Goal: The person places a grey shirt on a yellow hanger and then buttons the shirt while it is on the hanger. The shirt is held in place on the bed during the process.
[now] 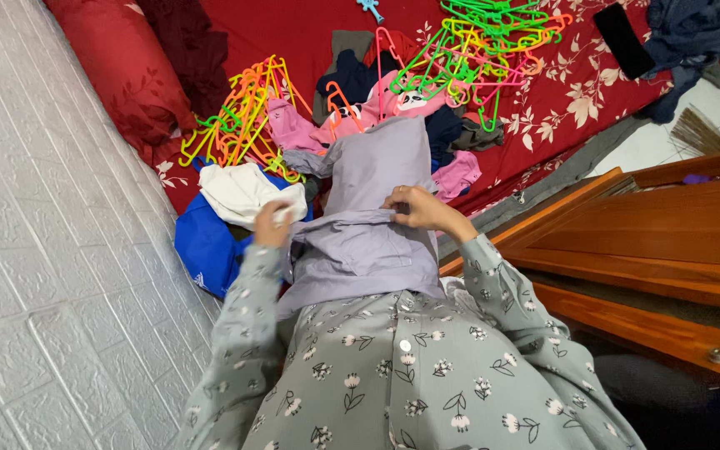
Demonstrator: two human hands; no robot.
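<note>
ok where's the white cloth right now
In the head view, the crumpled white cloth lies left of centre on the blue fabric bag, just below the orange and yellow plastic hangers; the left hand touches its lower edge.

Grey flowered blouse, long sleeves, seen from above

The person wears a soft grey-green blouse (402,375) printed all over with small white flowers on thin dark stems (a few with leaves). A row of pale round buttons (405,345) runs down the front placket; either side of that row, matching sleeves reach to the wrists, ending in plain cuffs.
</note>
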